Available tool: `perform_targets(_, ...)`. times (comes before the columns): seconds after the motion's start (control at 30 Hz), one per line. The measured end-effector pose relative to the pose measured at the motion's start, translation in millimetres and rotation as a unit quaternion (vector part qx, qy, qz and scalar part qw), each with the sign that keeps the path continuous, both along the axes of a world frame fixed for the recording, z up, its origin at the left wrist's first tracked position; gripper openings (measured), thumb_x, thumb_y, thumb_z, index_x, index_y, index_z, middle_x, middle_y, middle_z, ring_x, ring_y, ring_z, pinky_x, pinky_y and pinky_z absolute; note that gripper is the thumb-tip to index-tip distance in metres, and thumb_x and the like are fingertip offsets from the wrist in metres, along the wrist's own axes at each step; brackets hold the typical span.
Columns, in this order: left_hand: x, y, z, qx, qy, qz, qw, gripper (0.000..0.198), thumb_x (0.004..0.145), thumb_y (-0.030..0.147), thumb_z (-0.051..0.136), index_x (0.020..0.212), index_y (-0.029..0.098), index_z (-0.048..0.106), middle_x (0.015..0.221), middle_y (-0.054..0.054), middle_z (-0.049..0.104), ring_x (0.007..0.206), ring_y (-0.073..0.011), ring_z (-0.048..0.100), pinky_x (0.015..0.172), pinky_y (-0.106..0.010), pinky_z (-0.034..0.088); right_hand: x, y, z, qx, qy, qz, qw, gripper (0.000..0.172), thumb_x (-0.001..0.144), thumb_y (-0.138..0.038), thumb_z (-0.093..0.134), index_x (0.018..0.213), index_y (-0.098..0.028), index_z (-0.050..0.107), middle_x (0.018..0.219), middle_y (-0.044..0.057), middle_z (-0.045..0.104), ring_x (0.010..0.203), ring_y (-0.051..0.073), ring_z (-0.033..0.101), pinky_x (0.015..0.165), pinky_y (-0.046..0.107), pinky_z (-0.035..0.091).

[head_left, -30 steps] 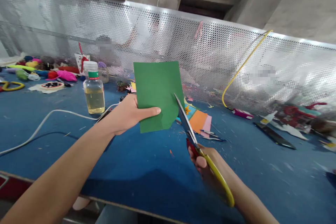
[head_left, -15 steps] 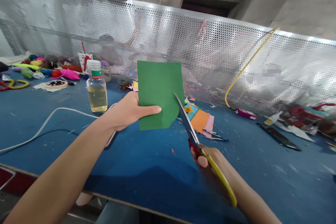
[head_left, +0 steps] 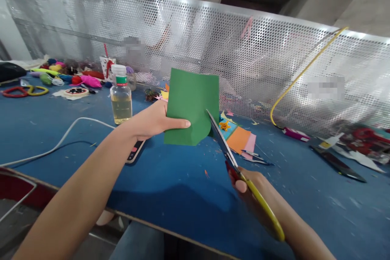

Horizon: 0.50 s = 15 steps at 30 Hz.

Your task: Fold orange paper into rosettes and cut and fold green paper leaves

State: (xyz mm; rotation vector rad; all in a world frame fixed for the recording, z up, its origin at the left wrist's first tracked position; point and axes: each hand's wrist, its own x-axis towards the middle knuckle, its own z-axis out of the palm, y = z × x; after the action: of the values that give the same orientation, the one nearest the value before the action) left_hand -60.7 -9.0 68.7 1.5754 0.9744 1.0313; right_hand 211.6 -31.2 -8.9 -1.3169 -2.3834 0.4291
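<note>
A sheet of green paper [head_left: 193, 97] is held up above the blue table, its lower right corner cut away. My left hand [head_left: 155, 122] pinches its left edge, thumb on the near face and fingers hidden behind. My right hand [head_left: 248, 183] is closed round the handles of a pair of scissors [head_left: 224, 142] with a yellow and a red handle. The blades point up and left at the paper's right side, one in front of the sheet; the other is mostly hidden. Behind my left wrist lies a phone [head_left: 135, 152], partly covered.
A bottle of yellowish liquid [head_left: 121, 101] stands left of the paper. Orange paper [head_left: 239, 139] and a yellow star [head_left: 224, 126] lie behind the scissors. A white cable [head_left: 65, 138] crosses the left side. A perforated metal screen [head_left: 243, 57] bounds the back. A black object [head_left: 336, 163] lies right.
The whole view has shifted, so things appear farther right. The green paper has turned and bends slightly, with its lower right edge now curved near the blades. Both hands keep their hold.
</note>
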Motion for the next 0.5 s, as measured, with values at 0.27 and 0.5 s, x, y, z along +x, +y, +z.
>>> perform_targets(0.27, -2.5, 2.1, -2.3, 0.000, 0.006, -0.005, 1.000, 0.034, 0.069, 0.021, 0.070, 0.103, 0.021, 0.066, 0.090, -0.001, 0.072, 0.079, -0.0171, 0.068, 0.067, -0.025, 0.057, 0.5, 1.4, -2.2, -0.015, -0.007, -0.019, 1.000, 0.066, 0.066, -0.083, 0.004, 0.057, -0.024, 0.031, 0.052, 0.001, 0.044, 0.046, 0.015, 0.043, 0.044, 0.028, 0.027)
perform_targets(0.5, -3.9, 1.1, -0.9, -0.002, 0.031, 0.002, 1.000, 0.030, 0.069, 0.023, 0.070, 0.099, 0.019, 0.067, 0.089, -0.002, 0.073, 0.076, -0.0170, 0.068, 0.065, -0.025, 0.057, -1.9, -2.2, -0.2, -0.026, -0.007, -0.043, 0.999, 0.066, 0.067, -0.084, 0.004, 0.057, -0.024, 0.031, 0.051, 0.000, 0.044, 0.046, 0.015, 0.042, 0.044, 0.028, 0.029)
